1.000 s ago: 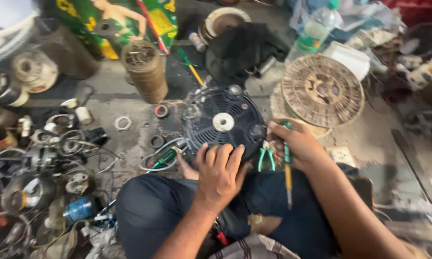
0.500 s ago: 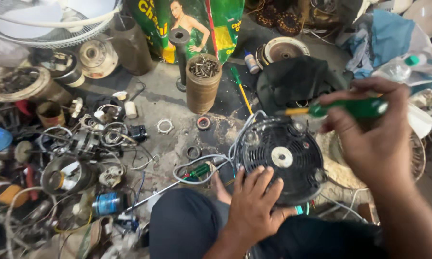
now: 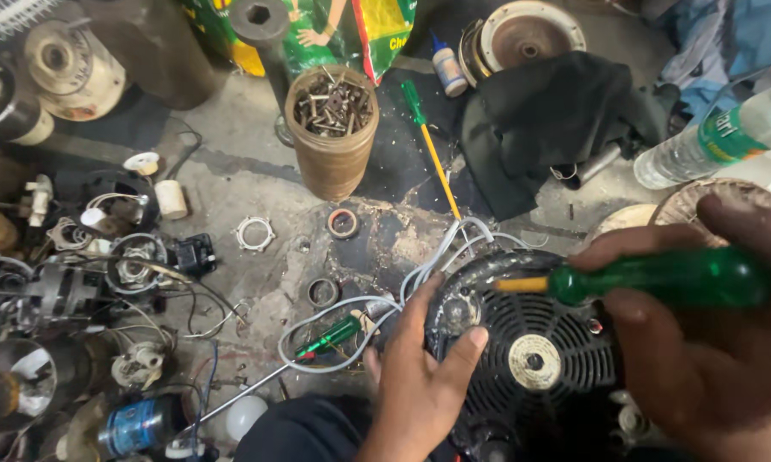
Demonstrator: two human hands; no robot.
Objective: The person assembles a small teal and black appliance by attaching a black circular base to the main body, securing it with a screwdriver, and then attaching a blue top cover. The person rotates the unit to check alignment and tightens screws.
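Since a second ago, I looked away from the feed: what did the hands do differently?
The right hand lifted off the lap, dropped the pliers it held and raised the green-handled screwdriver level over the black motor housing. The left hand slid from the housing's near side to its left edge. The housing and the can of screws stayed put.

Motor housing [image 3: 531, 359]: black, slotted grille, cream round hub in the middle. Screwdriver [image 3: 659, 278] in right hand [image 3: 702, 342]: translucent green handle, yellow collar. Second screwdriver [image 3: 428, 145] on floor: green handle, yellow shaft. Can [image 3: 332, 137] of screws: rusty brown. Cloth [image 3: 557, 111]: black. Wires [image 3: 403, 299]: grey-white. Bag [image 3: 351, 34]: green, yellow, red print.
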